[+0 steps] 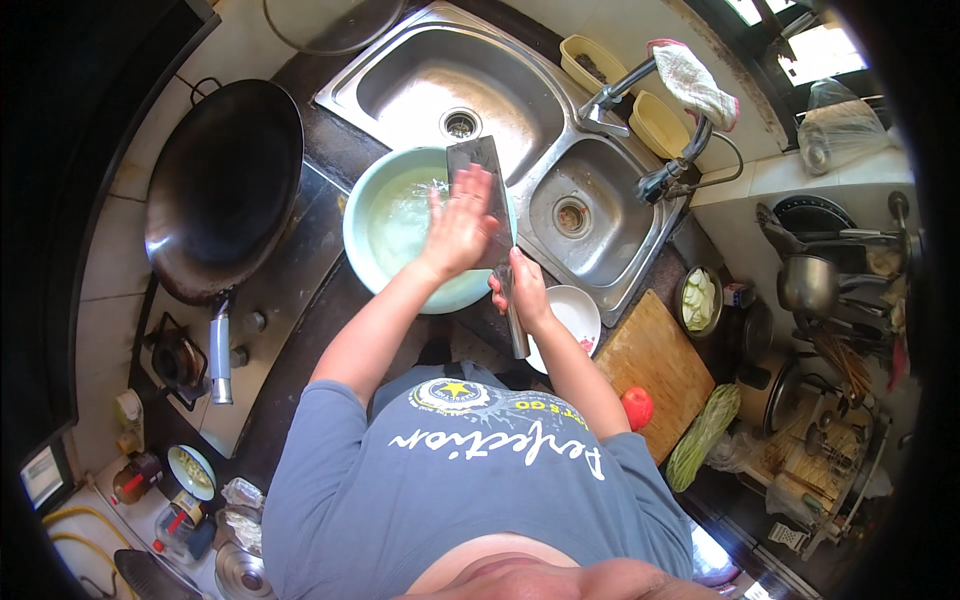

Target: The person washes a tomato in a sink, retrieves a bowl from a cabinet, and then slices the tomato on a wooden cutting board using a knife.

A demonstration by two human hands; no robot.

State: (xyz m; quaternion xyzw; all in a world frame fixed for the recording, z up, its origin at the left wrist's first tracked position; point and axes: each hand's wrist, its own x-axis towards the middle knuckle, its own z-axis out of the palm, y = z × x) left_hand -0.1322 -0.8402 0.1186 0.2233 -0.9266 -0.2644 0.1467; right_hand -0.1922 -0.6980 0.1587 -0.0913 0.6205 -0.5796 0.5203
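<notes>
My right hand (525, 292) is closed around the metal handle of a cleaver (474, 159), whose broad blade points away from me over the rim of a pale green basin (360, 259). Against or just above the flat of the blade is my left hand (461, 225), fingers extended; contact cannot be told for sure. Rippling water (397, 217) fills part of the basin. Partly behind my right forearm lies a white plate (574, 311) with small reddish bits. A wooden cutting board (660, 367) bears a red tomato (637, 408) at its near edge.
A double steel sink (517, 169) with a faucet (660, 184) stands beyond the basin. At left, a large wok (225, 187) rests over the stove (277, 300). A bowl of pale slices (699, 300) and a long green vegetable (701, 439) flank the board.
</notes>
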